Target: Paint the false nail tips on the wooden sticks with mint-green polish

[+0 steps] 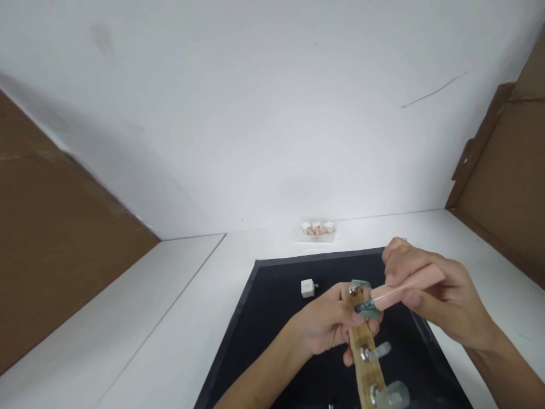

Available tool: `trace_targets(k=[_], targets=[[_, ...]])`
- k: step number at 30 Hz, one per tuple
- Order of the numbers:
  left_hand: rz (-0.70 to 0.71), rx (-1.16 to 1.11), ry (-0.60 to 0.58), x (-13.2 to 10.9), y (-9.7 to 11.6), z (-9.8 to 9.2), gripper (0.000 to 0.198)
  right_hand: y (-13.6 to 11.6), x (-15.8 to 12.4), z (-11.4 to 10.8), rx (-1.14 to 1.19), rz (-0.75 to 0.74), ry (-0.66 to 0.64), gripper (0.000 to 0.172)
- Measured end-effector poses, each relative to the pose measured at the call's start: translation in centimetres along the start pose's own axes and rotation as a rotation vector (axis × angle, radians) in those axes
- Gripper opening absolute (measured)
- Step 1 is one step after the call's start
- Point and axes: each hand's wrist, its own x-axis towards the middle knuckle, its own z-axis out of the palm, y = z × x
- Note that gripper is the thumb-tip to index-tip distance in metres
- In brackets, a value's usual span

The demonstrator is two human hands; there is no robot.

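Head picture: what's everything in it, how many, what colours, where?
Wall: one, white, at back
Side panels: two, brown, either side
Mat: one, black, on white table
Box: one, clear, behind mat
Cubes: four, white, three in box, one on mat
Stems: count unclear, pink, in box
Wooden strip: one, tan, above mat
Nail tips: four showing, clear or greenish, on strip
Metal fittings: three showing, silver, on strip
Brush: one, pink, by nail tips
Left hand: one, on strip
Right hand: one, on brush

Mat (276,301) before me, tub (299,237) behind it, then wall (255,142).
Three bottles (316,226) lie in the tub; the cube (307,288) is on the mat, left of the strip (361,335) in my left hand (326,321); the handle (409,288) is right of it.
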Motion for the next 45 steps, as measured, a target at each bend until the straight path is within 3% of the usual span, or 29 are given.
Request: trace_targets(k=[9,16,24,33,38,45], targets=[[0.004,-0.012,-0.024,-0.2,0.3,0.3,0.026,0.4,-0.1,-0.5,0.034,-0.077,0.071,0.015],[-0.005,0.031,-0.026,-0.1,0.3,0.2,0.029,-0.3,0.3,-0.1,-0.026,-0.032,-0.024,0.009],[0.019,0.108,-0.059,-0.1,0.4,0.4,0.026,0.4,0.1,-0.7,0.045,-0.088,0.024,0.018],[0.042,0.289,0.062,-0.4,0.6,1.0,0.034,-0.1,0.3,-0.4,0.077,-0.002,-0.097,0.009],[0.033,0.269,0.024,-0.5,0.7,1.4,0.034,0.4,0.0,-1.0,0.126,0.027,-0.111,0.021],[0.014,0.328,0.038,-0.5,0.8,1.2,0.038,0.3,0.1,-0.8,0.144,-0.010,-0.100,0.013]])
